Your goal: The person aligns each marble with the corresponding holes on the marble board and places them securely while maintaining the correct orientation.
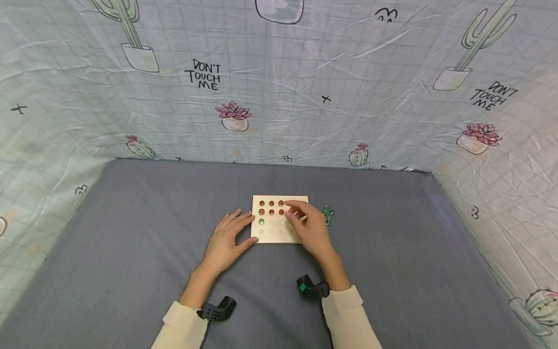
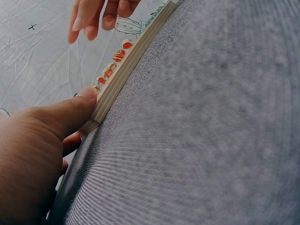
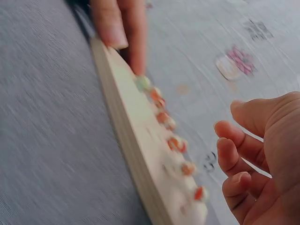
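Green marbles (image 1: 328, 215) lie on the surface (image 1: 392, 252) just right of the board (image 1: 276, 227) and of the nearer right hand (image 1: 312, 230), its thumb and fingers apart, seemingly empty; the left hand (image 1: 224, 246), fingers spread, touches the board.

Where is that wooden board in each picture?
Head: the wooden board lies just below centre, the left hand at its left edge.
Left wrist: board edge-on, slanting from the top down toward mid-left.
Right wrist: board blurred, slanting from upper left to bottom centre.
Shared landmark: orange marbles on it.
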Tool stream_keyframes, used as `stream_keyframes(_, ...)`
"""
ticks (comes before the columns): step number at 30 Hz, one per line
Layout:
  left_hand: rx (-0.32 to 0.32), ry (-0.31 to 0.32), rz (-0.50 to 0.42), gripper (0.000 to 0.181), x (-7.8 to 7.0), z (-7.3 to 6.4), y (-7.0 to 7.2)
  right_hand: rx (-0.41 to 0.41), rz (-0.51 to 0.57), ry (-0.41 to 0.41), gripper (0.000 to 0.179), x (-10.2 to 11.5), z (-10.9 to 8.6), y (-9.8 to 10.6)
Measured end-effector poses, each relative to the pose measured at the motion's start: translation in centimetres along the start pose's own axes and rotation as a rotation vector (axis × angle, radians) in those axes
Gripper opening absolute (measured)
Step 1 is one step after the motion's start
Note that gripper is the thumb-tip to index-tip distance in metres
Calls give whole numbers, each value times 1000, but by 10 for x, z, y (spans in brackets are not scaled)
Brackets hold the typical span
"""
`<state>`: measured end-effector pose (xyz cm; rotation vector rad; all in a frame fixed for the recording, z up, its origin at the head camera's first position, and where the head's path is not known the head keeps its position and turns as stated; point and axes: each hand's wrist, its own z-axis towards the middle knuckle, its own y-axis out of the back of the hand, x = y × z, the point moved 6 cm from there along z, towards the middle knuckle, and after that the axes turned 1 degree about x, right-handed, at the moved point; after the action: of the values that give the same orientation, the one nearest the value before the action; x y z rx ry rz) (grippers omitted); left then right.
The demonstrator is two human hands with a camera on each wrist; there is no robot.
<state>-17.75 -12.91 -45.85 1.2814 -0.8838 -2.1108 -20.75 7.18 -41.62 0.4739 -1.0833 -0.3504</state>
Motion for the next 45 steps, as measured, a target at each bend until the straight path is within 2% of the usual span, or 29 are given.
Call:
stream_keyframes(5, 3, 3, 6, 56, 2, 1, 0, -67, 1, -46, 24, -13, 0, 20)
stream_keyframes(12, 7, 7, 7, 56, 3, 1, 1, -178, 16, -91, 27, -44, -5, 43)
stream_keyframes(17, 8, 8, 7, 56, 3, 1, 2, -208, 36, -130, 29, -67, -9, 56)
stream_keyframes(23, 9, 7, 12, 56, 4, 2, 2, -238, 121, -216, 27, -72, -14, 73)
stream_keyframes(27, 12, 9, 10, 56, 4, 3, 1, -254, 132, -252, 27, -77, -17, 82)
stream_keyframes(35, 7, 0, 14, 56, 5, 3, -1, -279, 17, -272, 25, -89, -24, 85)
stream_keyframes(45, 7, 0, 0, 56, 3, 3, 0, -210, -177, -267, 21, -92, -25, 75)
